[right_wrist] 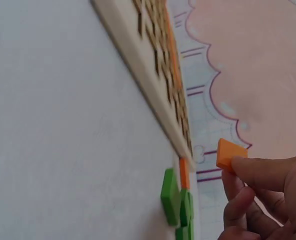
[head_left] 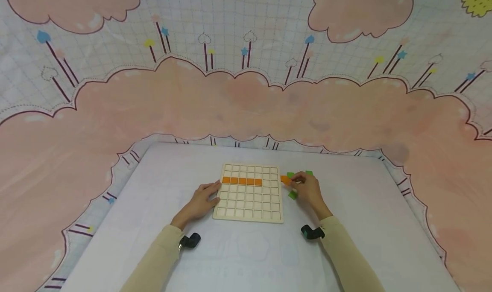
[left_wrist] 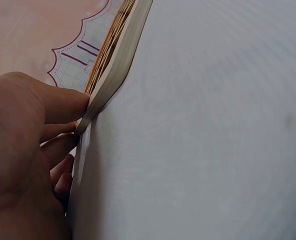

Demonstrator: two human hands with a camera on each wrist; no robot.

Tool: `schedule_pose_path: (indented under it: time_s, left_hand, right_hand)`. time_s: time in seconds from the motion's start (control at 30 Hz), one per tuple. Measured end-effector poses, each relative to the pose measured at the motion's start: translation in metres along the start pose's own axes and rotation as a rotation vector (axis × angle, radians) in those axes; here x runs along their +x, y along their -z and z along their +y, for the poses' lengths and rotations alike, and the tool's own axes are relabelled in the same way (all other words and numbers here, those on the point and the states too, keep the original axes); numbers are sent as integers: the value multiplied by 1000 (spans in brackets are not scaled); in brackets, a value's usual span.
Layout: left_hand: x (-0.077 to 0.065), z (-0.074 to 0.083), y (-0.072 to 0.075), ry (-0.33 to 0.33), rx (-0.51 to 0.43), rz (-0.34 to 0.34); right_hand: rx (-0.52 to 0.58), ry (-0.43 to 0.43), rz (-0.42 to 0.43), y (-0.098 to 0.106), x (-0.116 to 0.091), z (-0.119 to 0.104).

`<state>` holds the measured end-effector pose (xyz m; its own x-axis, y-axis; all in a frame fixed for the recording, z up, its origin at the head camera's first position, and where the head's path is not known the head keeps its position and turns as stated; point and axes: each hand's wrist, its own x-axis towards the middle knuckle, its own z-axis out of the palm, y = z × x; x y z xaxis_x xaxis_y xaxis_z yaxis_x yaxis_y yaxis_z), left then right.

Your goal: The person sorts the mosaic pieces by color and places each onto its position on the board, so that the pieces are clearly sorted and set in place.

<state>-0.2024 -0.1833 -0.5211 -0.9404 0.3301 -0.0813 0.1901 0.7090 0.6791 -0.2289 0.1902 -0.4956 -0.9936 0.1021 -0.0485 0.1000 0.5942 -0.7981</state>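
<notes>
A square wooden grid board [head_left: 248,220] lies flat on the table, with a row of several orange tiles [head_left: 242,181] set in one line of its cells. My left hand [head_left: 200,201] touches the board's left edge with its thumb and fingertips, as the left wrist view also shows. Right of the board, my right hand [head_left: 307,189] pinches an orange square tile [right_wrist: 230,154] between thumb and fingers, lifted off the table in the right wrist view. Another orange tile [right_wrist: 184,175] lies beside the board's edge, near a green tile [right_wrist: 170,200].
Loose green tiles [head_left: 293,195] lie around the right hand on the white table [head_left: 246,258]. Behind the table hangs a patterned cloth [head_left: 246,104] with pink clouds. A dark wrist-worn device [head_left: 312,232] sits at each sleeve cuff.
</notes>
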Motion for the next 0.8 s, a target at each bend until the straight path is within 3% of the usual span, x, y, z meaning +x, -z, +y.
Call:
schedule_pose_path:
  time_s: [0.33,0.6,0.8]
  left_hand:
    - [2,-2,-1,-13,10,8]
    - [1,-2,-1,-11,9,6]
    - [0,-1,-1,-13,4,8]
  right_hand:
    - [122,-26,-65,-2,-2,-14]
    - [158,15,-60,-14,0,-17]
    - [117,44,-70,-25,5,-22]
